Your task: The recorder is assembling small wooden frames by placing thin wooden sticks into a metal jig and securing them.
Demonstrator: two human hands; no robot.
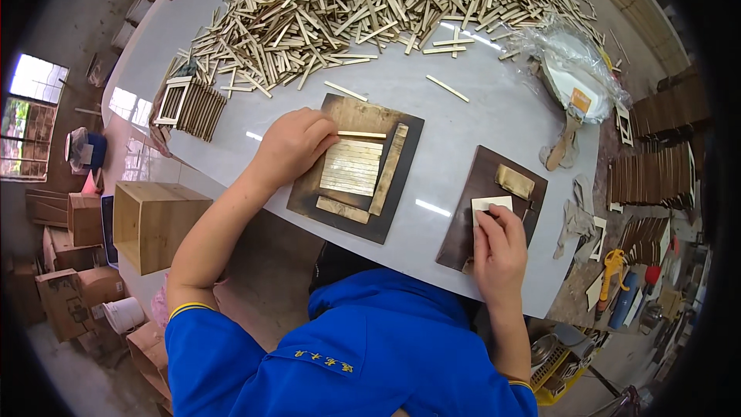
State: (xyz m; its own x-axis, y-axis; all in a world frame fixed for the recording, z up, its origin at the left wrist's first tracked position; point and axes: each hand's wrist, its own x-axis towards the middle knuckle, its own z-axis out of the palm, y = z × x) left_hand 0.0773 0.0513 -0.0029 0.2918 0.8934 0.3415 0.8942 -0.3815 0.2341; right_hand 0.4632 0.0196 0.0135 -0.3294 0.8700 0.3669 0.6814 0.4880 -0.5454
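My left hand (289, 147) pinches the end of a thin wooden strip (363, 135) at the far edge of a row of pale strips (351, 170). These lie side by side on a dark-edged wooden board (355, 113), with wooden battens (390, 170) fixed along the right and near sides. Further right is a smaller dark brown board (455, 241). Over it my right hand (502, 256) is closed, thumb and fingers on a pale flat piece (490, 203) whose near part is hidden by the fingers. A wooden block (515, 182) sits just beyond that piece.
A big heap of loose strips (347, 15) covers the table's far side. Stacked wooden frames (191, 112) stand at left. At right lie a brush (565, 143), a plastic-wrapped white container (590, 100) and a cloth (577, 216). A wooden box (158, 224) stands by the left edge.
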